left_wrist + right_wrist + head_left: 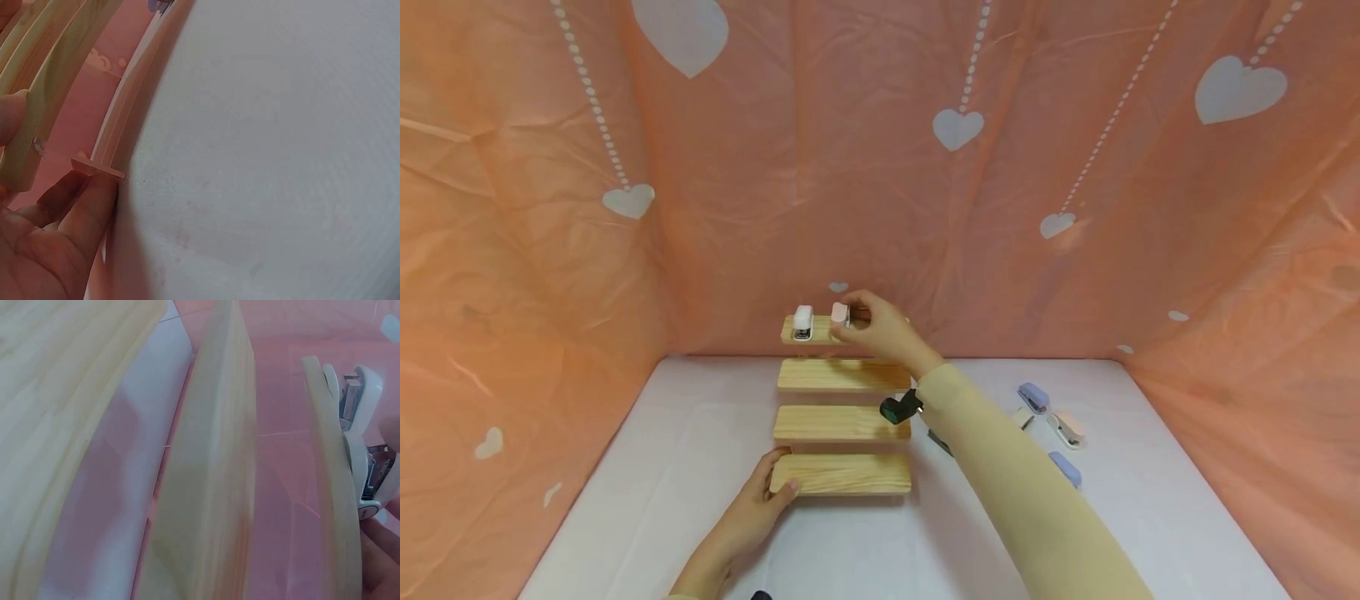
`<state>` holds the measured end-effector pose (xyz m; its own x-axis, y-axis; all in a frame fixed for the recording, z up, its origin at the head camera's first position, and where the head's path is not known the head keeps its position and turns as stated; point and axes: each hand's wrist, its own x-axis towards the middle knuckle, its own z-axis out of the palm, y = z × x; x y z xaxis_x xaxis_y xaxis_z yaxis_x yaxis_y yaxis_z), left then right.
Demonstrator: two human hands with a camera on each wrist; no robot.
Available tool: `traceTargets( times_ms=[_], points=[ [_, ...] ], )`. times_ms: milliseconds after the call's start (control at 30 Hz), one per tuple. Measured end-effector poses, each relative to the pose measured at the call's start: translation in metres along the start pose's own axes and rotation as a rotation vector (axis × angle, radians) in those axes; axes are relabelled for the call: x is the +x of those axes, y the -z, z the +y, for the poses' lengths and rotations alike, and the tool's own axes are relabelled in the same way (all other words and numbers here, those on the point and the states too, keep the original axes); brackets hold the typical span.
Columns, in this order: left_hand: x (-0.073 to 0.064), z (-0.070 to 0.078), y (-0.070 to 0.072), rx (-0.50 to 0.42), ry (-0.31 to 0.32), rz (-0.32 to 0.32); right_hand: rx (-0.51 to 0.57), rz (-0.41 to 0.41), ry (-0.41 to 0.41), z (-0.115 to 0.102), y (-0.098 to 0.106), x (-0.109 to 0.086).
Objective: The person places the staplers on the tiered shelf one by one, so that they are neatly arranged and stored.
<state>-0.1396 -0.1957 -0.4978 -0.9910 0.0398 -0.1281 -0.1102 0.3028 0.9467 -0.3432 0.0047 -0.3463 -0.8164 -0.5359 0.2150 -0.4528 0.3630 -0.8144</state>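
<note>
A stepped rack of wooden shelves point(842, 423) stands on the white table. On its top shelf point(820, 330) sits a white mini stapler point(803, 323). My right hand point(880, 329) holds a pink-topped stapler point(840, 315) between fingers and thumb at that shelf, right of the white one. In the right wrist view the held stapler point(374, 469) is against the board, with the other stapler point(359, 394) beyond it. My left hand point(756, 504) grips the left end of the lowest shelf, its thumb on the board and its other fingers by the clear support point(97, 167).
Right of the rack lie more staplers: a blue one point(1033, 397), a pink one point(1067, 430), another blue one point(1065, 469), and a white one point(1022, 417) partly behind my sleeve. A dark object point(940, 442) shows beside the sleeve. Pink cloth point(880, 208) hangs around the table.
</note>
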Motion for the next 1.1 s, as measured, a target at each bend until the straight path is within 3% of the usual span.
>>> traceTargets(
  times_ms=[400, 533, 867, 967, 1100],
  points=[
    [0.0, 0.0, -0.002, -0.001, 0.004, -0.006, -0.119, -0.009, 0.033, 0.003, -0.001, 0.0],
    [0.003, -0.001, -0.001, 0.0, -0.011, -0.003, -0.129, 0.009, 0.037, 0.004, 0.005, -0.008],
    [0.002, 0.0, 0.002, 0.041, -0.001, -0.036, -0.133, 0.196, 0.109, 0.04, 0.056, -0.071],
    [0.002, 0.001, 0.003, 0.048, 0.015, -0.042, -0.145, 0.219, 0.055, 0.054, 0.067, -0.092],
    [0.004, 0.001, 0.002, 0.016, 0.049, -0.047, -0.158, 0.16, -0.054, 0.074, 0.072, -0.114]
  ],
)
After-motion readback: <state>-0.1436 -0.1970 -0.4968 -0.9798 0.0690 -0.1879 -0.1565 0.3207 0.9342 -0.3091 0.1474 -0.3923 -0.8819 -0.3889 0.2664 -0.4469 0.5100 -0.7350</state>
